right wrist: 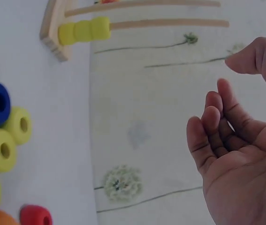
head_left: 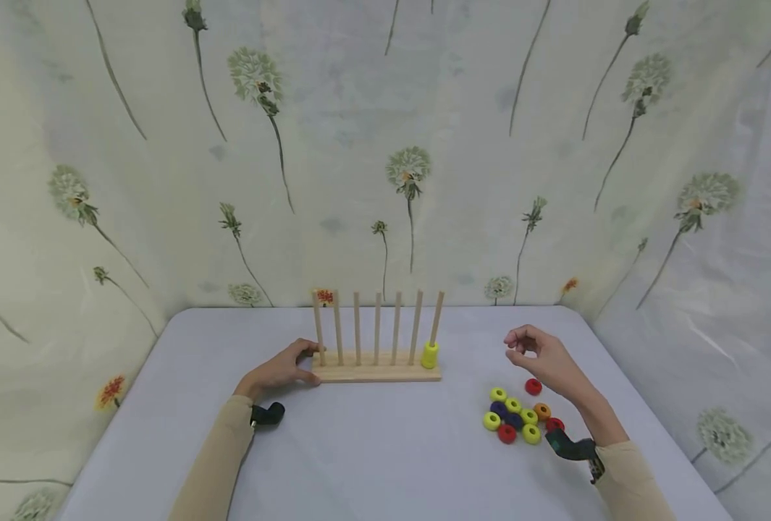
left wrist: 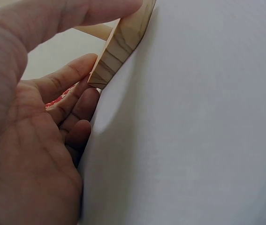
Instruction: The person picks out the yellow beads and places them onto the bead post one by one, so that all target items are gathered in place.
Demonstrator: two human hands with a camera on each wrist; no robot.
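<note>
A wooden peg rack point(head_left: 376, 374) with a row of upright pegs stands on the table. My left hand point(head_left: 284, 365) holds its left end, thumb at the front edge and fingertips behind. The left wrist view shows the thumb over the end of the wooden base point(left wrist: 114, 58) and the fingertips along its other side. Three yellow beads point(right wrist: 83, 31) are stacked on the rightmost peg. Raised over the table to the right of the rack, my right hand point(head_left: 544, 359) has its fingers loosely bent, with nothing between thumb and fingertips.
Below the right hand lies a loose cluster of beads: several yellow beads point(head_left: 491, 420), dark blue beads point(head_left: 514, 420), an orange bead point(head_left: 541, 412) and red beads point(head_left: 533, 386). A dandelion-print curtain point(head_left: 333, 159) hangs behind the white table point(head_left: 372, 449).
</note>
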